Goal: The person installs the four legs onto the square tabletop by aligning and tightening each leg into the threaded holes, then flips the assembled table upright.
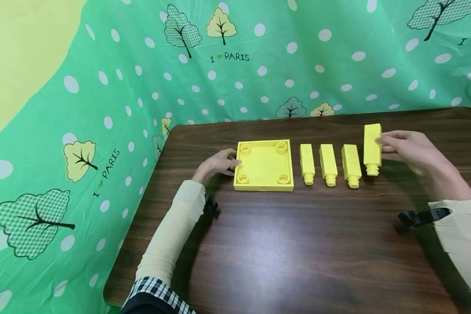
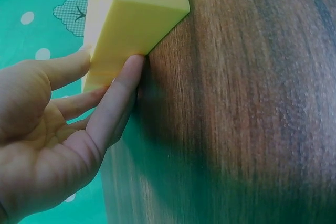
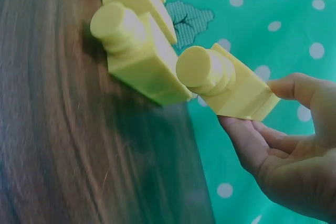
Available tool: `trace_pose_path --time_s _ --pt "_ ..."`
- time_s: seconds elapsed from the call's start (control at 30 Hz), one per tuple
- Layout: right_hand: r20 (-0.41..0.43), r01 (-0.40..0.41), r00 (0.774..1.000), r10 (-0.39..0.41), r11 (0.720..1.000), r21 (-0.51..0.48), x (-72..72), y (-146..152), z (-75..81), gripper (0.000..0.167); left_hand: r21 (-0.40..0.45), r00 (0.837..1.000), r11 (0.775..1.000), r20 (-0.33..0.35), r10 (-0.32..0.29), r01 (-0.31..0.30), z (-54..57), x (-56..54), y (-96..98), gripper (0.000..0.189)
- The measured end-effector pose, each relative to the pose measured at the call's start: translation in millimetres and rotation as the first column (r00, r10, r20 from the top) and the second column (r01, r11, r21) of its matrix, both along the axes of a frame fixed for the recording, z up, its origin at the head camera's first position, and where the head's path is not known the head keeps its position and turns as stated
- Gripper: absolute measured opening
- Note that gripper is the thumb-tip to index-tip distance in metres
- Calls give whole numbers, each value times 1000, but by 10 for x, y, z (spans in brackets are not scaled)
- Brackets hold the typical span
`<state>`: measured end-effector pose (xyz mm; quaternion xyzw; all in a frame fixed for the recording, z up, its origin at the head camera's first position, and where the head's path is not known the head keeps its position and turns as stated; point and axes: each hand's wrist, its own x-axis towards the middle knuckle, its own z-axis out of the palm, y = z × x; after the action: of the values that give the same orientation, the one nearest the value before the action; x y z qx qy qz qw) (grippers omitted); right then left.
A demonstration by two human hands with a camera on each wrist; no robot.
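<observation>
A yellow square board [image 1: 263, 168] with a raised rim and a round socket in each corner lies on the table. At its left edge, my left hand [image 1: 219, 162] grips the board's side, thumb by the upper edge and fingertips by the lower one in the left wrist view. My right hand [image 1: 410, 150] pinches a yellow square post [image 1: 372, 146] between thumb and fingers. That post's stepped round peg [image 3: 202, 72] points toward me, and it looks raised off the table. Left of it lie three similar posts, the nearest one [image 1: 351, 161] just beside it.
The dark wooden table [image 1: 267, 248] reaches back to a green dotted curtain [image 1: 251, 83], which also runs along the left side. A black wrist camera [image 1: 424, 216] sits on the right sleeve, and another [image 1: 209, 204] on the left.
</observation>
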<state>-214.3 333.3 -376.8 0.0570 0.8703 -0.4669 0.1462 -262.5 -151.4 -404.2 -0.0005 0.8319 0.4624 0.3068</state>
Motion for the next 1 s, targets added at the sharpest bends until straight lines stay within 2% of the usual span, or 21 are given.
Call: trace_pose_path --time_s 0.13,0.27,0.37,0.53,0.77,1.0 --pt "-35 20 999 -22 998 -66 -2 -107 66 83 -9 1000 1000 -5 -2 2 -12 -8 -1 55" --pt "-78 45 995 -57 987 -153 -14 -214 113 58 -27 1000 1000 -4 -1 1 -3 -16 5 56" --pt "-115 58 990 -83 977 -206 -22 -305 140 45 -30 1000 1000 2 1 -1 4 -15 9 56" --pt "-148 72 981 -121 951 -300 -32 -454 182 44 -20 1000 1000 18 8 -7 9 -12 14 57" --pt "-189 53 969 -159 881 -470 -45 -666 204 41 -11 1000 1000 28 14 -13 4 -12 5 57" --pt "-241 14 955 -174 835 -550 -79 -905 190 37 -11 1000 1000 18 -1 2 19 -9 -4 57"
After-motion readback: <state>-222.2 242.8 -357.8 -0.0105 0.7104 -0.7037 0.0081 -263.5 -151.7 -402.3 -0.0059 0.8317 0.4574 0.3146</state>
